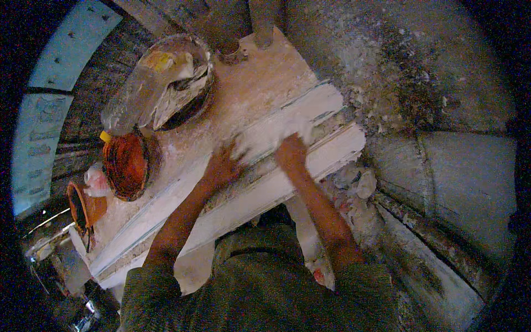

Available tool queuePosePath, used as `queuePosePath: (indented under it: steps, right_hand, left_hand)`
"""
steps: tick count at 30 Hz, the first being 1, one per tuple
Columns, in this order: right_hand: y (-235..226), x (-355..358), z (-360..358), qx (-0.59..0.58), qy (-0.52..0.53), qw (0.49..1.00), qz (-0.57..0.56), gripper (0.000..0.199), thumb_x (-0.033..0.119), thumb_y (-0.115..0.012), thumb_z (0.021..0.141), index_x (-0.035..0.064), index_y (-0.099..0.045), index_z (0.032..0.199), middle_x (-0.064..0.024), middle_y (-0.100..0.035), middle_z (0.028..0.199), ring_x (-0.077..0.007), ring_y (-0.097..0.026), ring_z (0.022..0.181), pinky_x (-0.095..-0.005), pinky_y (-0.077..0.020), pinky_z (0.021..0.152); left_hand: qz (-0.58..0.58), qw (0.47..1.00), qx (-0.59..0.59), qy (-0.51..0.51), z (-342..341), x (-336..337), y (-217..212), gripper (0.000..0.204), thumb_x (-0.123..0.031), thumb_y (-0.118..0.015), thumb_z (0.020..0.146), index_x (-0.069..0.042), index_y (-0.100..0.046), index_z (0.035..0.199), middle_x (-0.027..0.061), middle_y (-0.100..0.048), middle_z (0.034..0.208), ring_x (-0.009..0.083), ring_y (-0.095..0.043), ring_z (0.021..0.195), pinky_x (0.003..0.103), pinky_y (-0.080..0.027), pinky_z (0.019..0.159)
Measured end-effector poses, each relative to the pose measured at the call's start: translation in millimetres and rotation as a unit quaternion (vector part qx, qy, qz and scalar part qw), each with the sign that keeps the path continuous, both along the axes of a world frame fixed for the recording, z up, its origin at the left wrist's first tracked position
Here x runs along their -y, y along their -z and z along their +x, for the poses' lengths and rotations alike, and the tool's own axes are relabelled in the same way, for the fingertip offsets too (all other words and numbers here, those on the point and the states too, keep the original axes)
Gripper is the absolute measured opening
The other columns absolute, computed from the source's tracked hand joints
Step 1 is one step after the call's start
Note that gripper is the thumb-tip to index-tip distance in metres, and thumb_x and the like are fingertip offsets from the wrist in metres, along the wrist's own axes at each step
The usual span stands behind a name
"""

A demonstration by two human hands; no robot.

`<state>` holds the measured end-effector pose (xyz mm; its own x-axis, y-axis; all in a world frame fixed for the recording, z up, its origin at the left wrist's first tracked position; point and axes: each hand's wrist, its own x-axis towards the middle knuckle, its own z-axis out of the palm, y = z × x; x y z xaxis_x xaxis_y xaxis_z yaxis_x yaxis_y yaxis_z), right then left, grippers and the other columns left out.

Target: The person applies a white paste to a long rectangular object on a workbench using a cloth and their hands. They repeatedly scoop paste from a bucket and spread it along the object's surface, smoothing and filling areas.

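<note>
Two long whitish strips run diagonally across the worktable in front of me, the far strip [326, 100] and the near strip [337, 145], with a dusty channel [243, 180] between them. My left hand [223, 165] is low over the far strip and the channel, its fingers apart and blurred. To its right, my right hand [291, 153] is curled at the far strip's near edge. A pale smear [301, 131] lies just past its fingers; what it is, and whether the hand grips it, is hidden by motion blur.
Beyond the strips, the dusty worktable [265, 77] holds a large round basin [207, 83] with clear plastic and crumpled material, a reddish-orange bowl [126, 166] and an orange container [91, 207]. A whitish lump [365, 182] sits right of the near strip. Debris [415, 83] litters the floor.
</note>
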<state>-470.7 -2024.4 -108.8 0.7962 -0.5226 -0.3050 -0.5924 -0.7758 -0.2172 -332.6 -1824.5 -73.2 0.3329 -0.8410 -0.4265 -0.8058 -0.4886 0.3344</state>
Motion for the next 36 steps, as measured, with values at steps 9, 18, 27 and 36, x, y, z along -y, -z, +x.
queuePosePath:
  steps: [9, 18, 27, 36]
  right_hand:
    - [-32.7, 92.4, -25.2, 0.013, -0.003, 0.989, -0.150, 0.043, 0.025, -0.063, 0.077, -0.0034, -0.063, 0.109, -0.0219, -0.066, 0.103, -0.0378, -0.064, 0.097, -0.0474, -0.0519, 0.084]
    - [-47.6, 2.0, -25.0, 0.166, 0.208, 0.912, 0.312, 0.038, 0.028, -0.070, 0.083, -0.0051, -0.065, 0.102, -0.0187, -0.066, 0.099, -0.0276, -0.064, 0.076, -0.0430, -0.0532, 0.070]
    - [-34.2, -13.5, -20.1, 0.087, 0.257, 0.886, 0.376, 0.037, 0.034, -0.071, 0.079, 0.0009, -0.068, 0.096, -0.0115, -0.067, 0.083, -0.0243, -0.063, 0.080, -0.0377, -0.0484, 0.068]
    - [-10.1, 225.0, -25.7, 0.162, 0.057, 0.984, -0.037, 0.041, 0.028, -0.063, 0.079, -0.0035, -0.061, 0.104, -0.0213, -0.065, 0.098, -0.0395, -0.060, 0.096, -0.0484, -0.0457, 0.086]
  left_hand:
    - [-0.051, 0.974, 0.140, -0.169, -18.9, -194.0, -54.3, 0.059, -0.041, -0.037, 0.099, -0.017, -0.032, 0.152, 0.0206, -0.004, 0.161, 0.0469, 0.000, 0.147, 0.060, 0.004, 0.116]
    - [-0.114, 0.944, 0.063, -0.303, -74.9, -197.3, -69.2, 0.059, -0.044, -0.033, 0.102, -0.016, -0.028, 0.154, 0.0189, 0.000, 0.162, 0.0466, 0.006, 0.146, 0.058, 0.005, 0.116]
    - [-0.171, 0.912, 0.070, -0.366, -88.7, -240.4, -79.7, 0.060, -0.047, -0.029, 0.103, -0.015, -0.027, 0.154, 0.0153, 0.002, 0.163, 0.0440, 0.008, 0.147, 0.057, 0.006, 0.116]
    - [-0.206, 0.926, 0.174, -0.266, -92.0, -262.4, -69.7, 0.049, -0.034, -0.052, 0.096, -0.019, -0.047, 0.143, 0.0184, -0.013, 0.161, 0.0458, -0.013, 0.145, 0.061, -0.010, 0.116]
